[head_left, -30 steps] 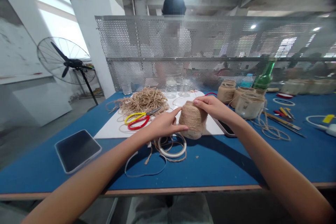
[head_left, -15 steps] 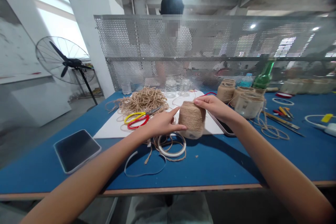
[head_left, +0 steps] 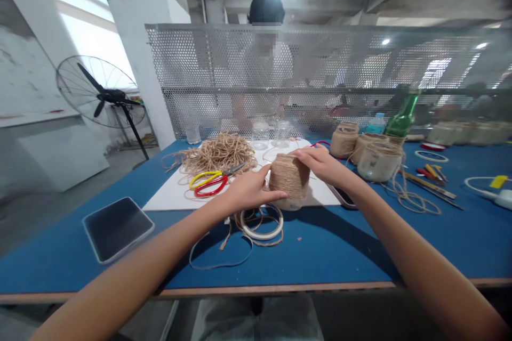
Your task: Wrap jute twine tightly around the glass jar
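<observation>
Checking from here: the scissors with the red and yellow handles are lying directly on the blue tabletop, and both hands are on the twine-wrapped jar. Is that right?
Not quite: the head view shows the scissors lying on the white sheet, not directly on the blue tabletop. The left hand and right hand are on the twine-wrapped jar, as you said.

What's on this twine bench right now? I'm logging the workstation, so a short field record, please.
Left hand: fingers against the twine-wrapped jar
Right hand: fingers over the jar's upper side
Nearby: red-and-yellow-handled scissors, loose jute twine, white tape roll
Also on bench: wrapped glass jar, dark tablet
Surface: blue workbench
</observation>
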Demonstrator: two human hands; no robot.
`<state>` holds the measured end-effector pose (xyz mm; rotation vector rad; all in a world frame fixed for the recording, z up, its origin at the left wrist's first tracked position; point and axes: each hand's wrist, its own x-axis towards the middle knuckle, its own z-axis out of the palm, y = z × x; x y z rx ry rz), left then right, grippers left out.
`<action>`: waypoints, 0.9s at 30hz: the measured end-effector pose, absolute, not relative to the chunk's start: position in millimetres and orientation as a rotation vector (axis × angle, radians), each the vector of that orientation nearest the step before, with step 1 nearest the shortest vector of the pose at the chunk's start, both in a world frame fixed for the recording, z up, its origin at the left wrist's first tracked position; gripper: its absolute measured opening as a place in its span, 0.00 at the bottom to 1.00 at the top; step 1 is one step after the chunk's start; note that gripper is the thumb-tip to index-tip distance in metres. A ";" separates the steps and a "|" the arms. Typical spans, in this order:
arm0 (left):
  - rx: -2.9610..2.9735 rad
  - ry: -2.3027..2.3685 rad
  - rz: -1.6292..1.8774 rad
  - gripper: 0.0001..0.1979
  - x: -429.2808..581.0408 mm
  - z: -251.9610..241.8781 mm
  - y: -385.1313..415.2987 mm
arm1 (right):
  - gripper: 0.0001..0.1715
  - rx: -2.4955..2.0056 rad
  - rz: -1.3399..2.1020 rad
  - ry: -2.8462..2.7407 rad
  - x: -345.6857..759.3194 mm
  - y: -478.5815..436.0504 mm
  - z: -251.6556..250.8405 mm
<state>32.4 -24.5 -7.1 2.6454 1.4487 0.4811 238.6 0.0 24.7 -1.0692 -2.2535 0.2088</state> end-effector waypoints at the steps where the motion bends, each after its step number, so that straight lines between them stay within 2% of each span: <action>1: 2.660 1.458 0.488 0.39 33.2 -7.5 -25.7 | 0.25 -1.072 0.214 -2.249 237.5 -0.7 24.7; 15: 2.769 1.417 0.418 0.41 31.2 -9.0 -23.0 | 0.15 -0.964 0.563 -2.128 243.8 9.7 20.4; 27: 2.718 1.385 0.432 0.38 28.0 -7.1 -22.1 | 0.16 -0.987 0.566 -2.103 248.2 16.2 18.0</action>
